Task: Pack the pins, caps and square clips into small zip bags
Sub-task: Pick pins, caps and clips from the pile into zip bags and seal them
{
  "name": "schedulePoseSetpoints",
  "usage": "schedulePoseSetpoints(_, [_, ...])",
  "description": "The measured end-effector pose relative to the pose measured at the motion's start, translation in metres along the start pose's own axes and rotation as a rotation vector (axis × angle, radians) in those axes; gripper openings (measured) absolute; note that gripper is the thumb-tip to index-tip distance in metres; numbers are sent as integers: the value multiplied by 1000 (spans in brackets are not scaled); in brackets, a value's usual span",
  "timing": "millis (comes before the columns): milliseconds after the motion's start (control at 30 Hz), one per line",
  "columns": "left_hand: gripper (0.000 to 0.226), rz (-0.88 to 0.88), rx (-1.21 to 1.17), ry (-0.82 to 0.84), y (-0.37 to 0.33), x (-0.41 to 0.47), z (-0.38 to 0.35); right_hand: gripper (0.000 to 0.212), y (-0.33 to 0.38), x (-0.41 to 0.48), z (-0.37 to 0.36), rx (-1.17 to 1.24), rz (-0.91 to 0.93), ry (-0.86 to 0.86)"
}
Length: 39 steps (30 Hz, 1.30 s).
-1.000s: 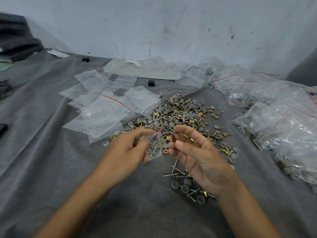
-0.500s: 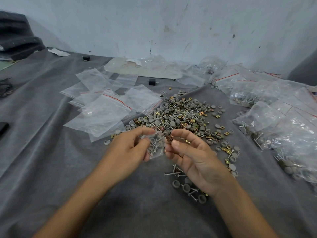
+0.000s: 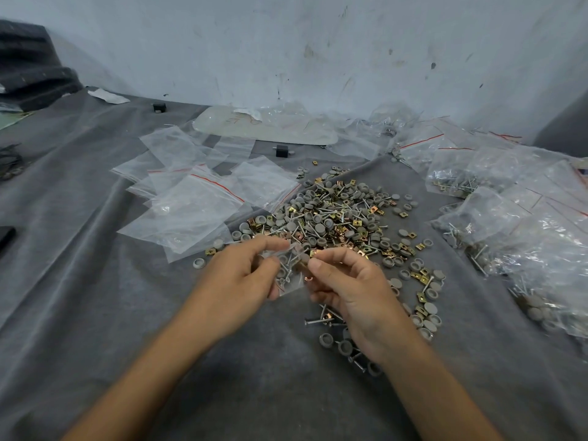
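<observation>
My left hand (image 3: 237, 281) pinches a small clear zip bag (image 3: 290, 272) at its top; pins and grey caps show inside it. My right hand (image 3: 346, 281) is at the bag's mouth, its thumb and fingers closed on brass square clips (image 3: 308, 265). Behind both hands lies a big mixed pile of grey caps, metal pins and brass clips (image 3: 337, 218). A smaller group of pins and caps (image 3: 331, 329) lies under my right wrist.
Empty zip bags with red seal lines (image 3: 191, 205) lie spread at the left of the pile. Filled bags (image 3: 525, 237) are heaped along the right. Small black blocks (image 3: 281, 151) and a flat pale sheet (image 3: 264, 128) lie near the wall. Grey cloth (image 3: 95, 313) covers the table.
My right hand has moved left and closer to the bag's mouth, bringing the clips up to it. My left hand keeps the bag in almost the same place.
</observation>
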<state>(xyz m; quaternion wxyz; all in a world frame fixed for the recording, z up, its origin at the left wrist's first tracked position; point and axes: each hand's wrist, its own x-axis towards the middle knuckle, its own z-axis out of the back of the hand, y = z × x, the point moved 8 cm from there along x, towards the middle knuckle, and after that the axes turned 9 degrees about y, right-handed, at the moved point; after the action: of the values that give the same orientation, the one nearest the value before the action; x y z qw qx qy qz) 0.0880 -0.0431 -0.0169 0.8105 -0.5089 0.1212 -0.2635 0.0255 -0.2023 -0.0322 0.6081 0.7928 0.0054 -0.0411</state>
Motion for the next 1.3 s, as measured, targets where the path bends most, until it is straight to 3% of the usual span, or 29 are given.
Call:
schedulePoseSetpoints(167, [31, -5, -25, -1, 1, 0, 1, 14, 2, -1, -2, -2, -17, 64])
schedulePoseSetpoints(333, [33, -11, -51, 8, 2, 0, 3, 14, 27, -2, 35, -127, 70, -89])
schedulePoseSetpoints(467, [34, -7, -78, 3, 4, 1, 4, 12, 44, -5, 58, -618, 126, -216])
schedulePoseSetpoints(567, [37, -2, -82, 3, 5, 2, 3, 9, 41, -4, 47, -1045, 107, -109])
schedulePoseSetpoints(633, [37, -2, -81, 3, 6, 2, 3, 10, 35, -2, 37, -1213, 96, -14])
schedulePoseSetpoints(733, [38, -4, -81, 4, 5, 3, 3, 12, 30, 1, 33, -1375, 65, -12])
schedulePoseSetpoints(1000, [39, -6, -80, 6, 4, 1, 4, 5, 24, 1, 32, -1438, 9, 40])
schedulePoseSetpoints(1200, [36, -1, -44, -1, 5, 1, 4, 16, 27, -1, 32, -1459, 57, -28])
schedulePoseSetpoints(1300, [33, -3, -18, 3, 2, 0, 2, 14, 34, -2, 26, -1233, 177, -72])
